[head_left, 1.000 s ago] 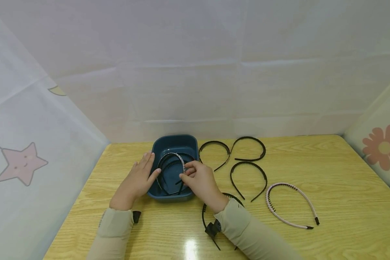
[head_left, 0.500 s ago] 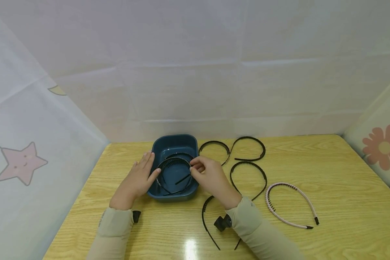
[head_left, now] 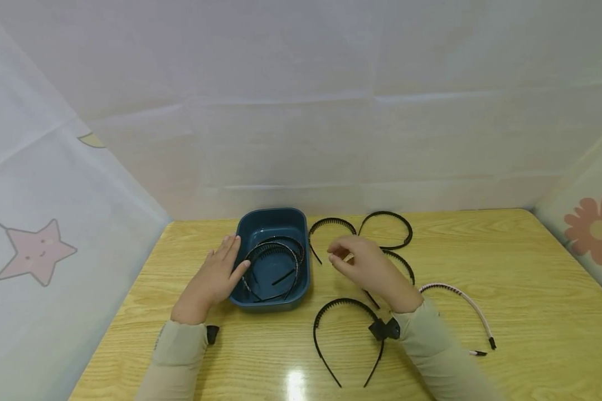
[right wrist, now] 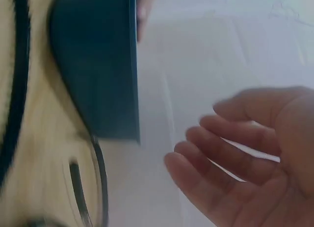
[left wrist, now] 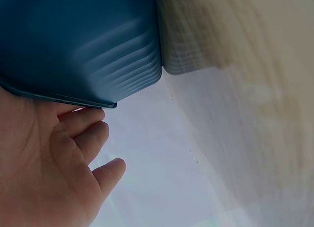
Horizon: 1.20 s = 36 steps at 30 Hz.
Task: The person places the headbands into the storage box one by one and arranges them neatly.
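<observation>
A dark blue plastic basin (head_left: 272,220) holds several headbands, among them a speckled headband (head_left: 298,262) lying on top of toothed black ones. My left hand (head_left: 212,277) rests along the basin's left rim with fingers straight; the left wrist view shows its fingers (left wrist: 83,121) at the rim from below. To the right of the basin, my right hand (head_left: 368,264) is raised over the table and holds nothing. In the right wrist view its fingers (right wrist: 211,153) are loosely bent, apart from the basin. It partly covers a black headband (head_left: 403,264) behind it.
Around the right hand lie a toothed black headband (head_left: 333,220) beside the basin, another black headband (head_left: 407,228) at the back, one black headband (head_left: 348,302) in front, and a pink headband (head_left: 469,301) partly under the right sleeve. A pale cloth wall (head_left: 291,139) stands behind the wooden table (head_left: 542,312).
My right hand has let go of the speckled headband inside the basin and moved right, out over the table. The left hand has stayed on the rim.
</observation>
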Each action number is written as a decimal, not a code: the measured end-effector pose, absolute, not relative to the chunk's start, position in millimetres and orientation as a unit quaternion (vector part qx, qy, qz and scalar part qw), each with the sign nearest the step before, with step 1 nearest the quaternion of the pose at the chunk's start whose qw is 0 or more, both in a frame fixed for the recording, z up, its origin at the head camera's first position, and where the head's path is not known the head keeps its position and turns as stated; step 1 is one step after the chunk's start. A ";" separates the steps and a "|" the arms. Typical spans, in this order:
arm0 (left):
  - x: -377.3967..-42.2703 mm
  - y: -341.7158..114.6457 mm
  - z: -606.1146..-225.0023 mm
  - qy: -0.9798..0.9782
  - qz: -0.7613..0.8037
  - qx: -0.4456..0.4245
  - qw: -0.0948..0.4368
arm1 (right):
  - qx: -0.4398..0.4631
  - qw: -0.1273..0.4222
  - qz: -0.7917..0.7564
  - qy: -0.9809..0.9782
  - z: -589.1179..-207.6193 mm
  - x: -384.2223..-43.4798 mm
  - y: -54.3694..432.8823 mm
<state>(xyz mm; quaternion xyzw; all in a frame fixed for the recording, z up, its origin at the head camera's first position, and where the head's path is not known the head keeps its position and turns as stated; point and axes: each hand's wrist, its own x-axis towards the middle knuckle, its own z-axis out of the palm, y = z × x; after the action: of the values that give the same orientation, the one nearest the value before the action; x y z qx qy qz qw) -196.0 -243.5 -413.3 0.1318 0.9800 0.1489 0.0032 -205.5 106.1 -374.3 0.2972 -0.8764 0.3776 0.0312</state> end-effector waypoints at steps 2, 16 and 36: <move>-195.6 -243.5 -413.1 0.980 0.150 0.131 0.004 | 0.296 0.015 0.357 -0.886 -373.4 -208.3 119.8; -195.8 -244.6 -414.7 0.979 0.156 0.130 0.005 | 0.279 -0.041 0.254 -0.925 -373.1 -223.9 206.6; -195.0 -243.5 -413.8 0.979 0.159 0.130 0.007 | 0.261 -0.191 0.242 -0.915 -395.4 -219.8 263.4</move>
<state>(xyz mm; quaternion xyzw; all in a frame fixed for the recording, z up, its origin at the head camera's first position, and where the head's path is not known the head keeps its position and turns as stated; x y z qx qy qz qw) -195.0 -243.5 -413.8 0.1297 0.9788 0.1586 0.0071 -219.8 263.4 -395.4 0.2614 -0.9147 0.2423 -0.1905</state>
